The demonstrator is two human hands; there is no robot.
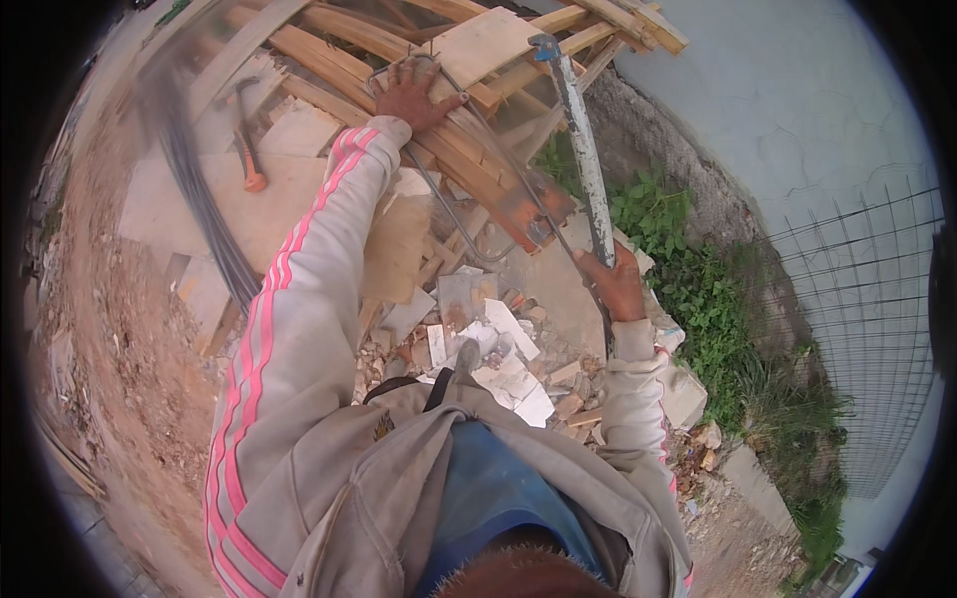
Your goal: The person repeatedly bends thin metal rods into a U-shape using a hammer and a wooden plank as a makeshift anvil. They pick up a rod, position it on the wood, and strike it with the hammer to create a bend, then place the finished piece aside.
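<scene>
My left hand (414, 95) lies with fingers spread on top of a timber beam, pressing near a bent steel bar (460, 214). The bar curves around the hand and runs down over the beam toward my right side. In my right hand (616, 284) is a long metal pipe (586, 154) with worn white paint and a blue head at its far end. The fingers are wrapped around its near part. A straight length of the steel bar passes close beside this hand; whether the fingers touch it cannot be made out. An orange metal plate (526, 219) sits at the beam's near end.
A hammer with an orange grip (254, 179) rests on a plywood sheet at left, beside a bundle of dark rods (189, 174). Timber planks (349, 40) pile up ahead. Rubble (503, 329) covers the ground by my feet. Green plants (668, 219) and wire mesh (857, 329) line the right wall.
</scene>
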